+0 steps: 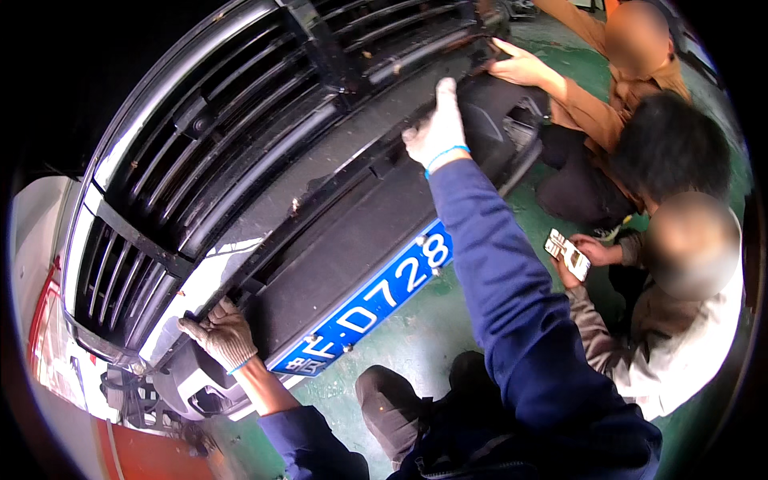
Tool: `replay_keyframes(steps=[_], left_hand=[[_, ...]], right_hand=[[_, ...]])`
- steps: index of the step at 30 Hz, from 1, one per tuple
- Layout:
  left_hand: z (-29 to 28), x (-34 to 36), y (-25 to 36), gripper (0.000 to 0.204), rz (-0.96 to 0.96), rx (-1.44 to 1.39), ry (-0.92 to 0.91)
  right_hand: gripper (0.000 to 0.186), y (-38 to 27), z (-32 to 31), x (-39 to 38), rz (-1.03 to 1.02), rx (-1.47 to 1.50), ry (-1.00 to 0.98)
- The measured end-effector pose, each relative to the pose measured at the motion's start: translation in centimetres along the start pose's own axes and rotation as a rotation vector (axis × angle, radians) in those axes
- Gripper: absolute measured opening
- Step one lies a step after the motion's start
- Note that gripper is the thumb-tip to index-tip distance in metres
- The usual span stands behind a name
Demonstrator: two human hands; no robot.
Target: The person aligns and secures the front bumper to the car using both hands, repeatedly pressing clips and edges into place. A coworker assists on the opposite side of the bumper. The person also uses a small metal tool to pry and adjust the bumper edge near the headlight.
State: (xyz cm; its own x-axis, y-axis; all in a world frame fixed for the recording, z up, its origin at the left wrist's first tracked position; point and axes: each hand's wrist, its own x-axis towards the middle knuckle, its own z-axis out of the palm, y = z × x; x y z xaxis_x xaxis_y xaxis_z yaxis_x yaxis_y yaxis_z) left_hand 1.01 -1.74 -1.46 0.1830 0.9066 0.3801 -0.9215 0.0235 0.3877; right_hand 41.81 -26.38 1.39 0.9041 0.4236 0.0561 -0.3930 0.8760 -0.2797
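Note:
A dark car front bumper [320,256] with a blue number plate [376,280] spans the view beneath a slatted grille [184,184] with chrome trim. My left hand [220,336], in a knitted glove, is closed on the bumper's edge at the lower left, below the grille. My right hand [438,128], in a white glove, grips the same long edge higher up at the right, its thumb raised along the dark panel. My navy sleeves reach in from the lower edge.
A co-worker in brown [592,120] has a hand on the bumper's right end. A dark-haired person [664,144] crouches beside them; another in pale clothing [680,336] holds a phone [568,254]. Green floor [336,400] shows below; a red-orange structure [152,448] stands lower left.

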Motion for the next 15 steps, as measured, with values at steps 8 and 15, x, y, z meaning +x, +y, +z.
replay_keyframes(steps=[8, 15], left_hand=[[0.1, -1.3, 0.3, 0.052, 0.04, 0.122, -0.08], [2.0, -1.0, 0.0, 0.054, 0.061, 0.131, -0.064]], right_hand=[[0.077, -0.1, 0.3, -0.4, -0.034, 0.131, -0.148], [0.096, 1.0, 2.8, 1.5, -0.066, -0.223, 0.42]])
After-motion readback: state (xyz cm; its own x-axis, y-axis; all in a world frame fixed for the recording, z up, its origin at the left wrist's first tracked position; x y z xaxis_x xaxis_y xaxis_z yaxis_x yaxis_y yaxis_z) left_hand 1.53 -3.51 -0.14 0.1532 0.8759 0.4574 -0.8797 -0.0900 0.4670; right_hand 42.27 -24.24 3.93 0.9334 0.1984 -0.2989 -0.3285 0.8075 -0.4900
